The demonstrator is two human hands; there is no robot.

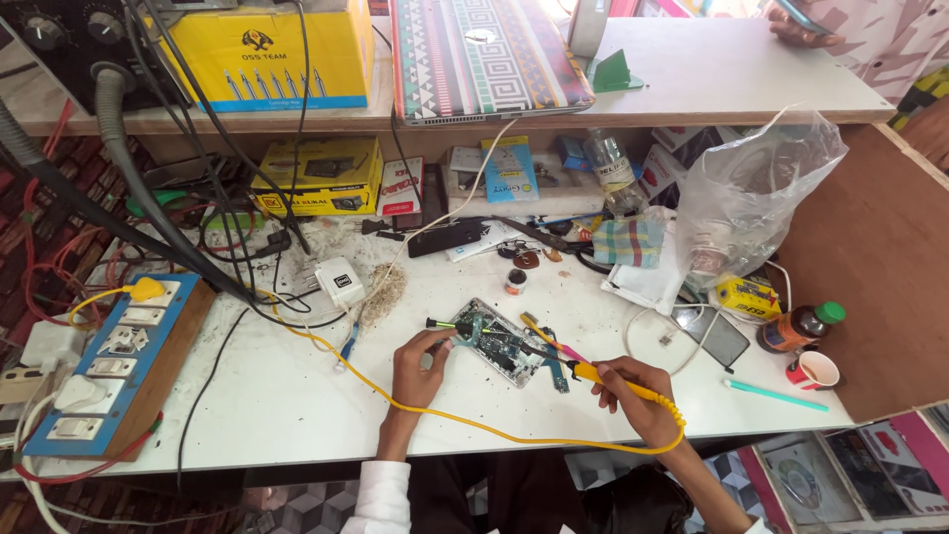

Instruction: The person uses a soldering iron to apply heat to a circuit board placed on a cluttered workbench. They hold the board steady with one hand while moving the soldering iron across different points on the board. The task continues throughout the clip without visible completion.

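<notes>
An opened phone with its circuit board point(499, 343) exposed lies on the white bench in front of me. My left hand point(420, 366) pinches a thin black tool with a green tip point(445, 323) over the board's left end. My right hand point(633, 388) grips a yellow-handled soldering iron point(605, 376), its dark tip reaching onto the board's middle. The iron's yellow cord point(474, 420) loops along the bench under both wrists. A second yellow-and-pink tool point(546, 336) rests just right of the board.
A blue switch board point(119, 356) with plugs sits at left, a white charger point(339, 282) behind the phone. At right are a clear plastic bag point(756, 188), a dark phone screen point(714, 334), a brown bottle point(796, 326) and a small cup point(817, 371). Another person's hand point(806, 25) holds a phone at top right.
</notes>
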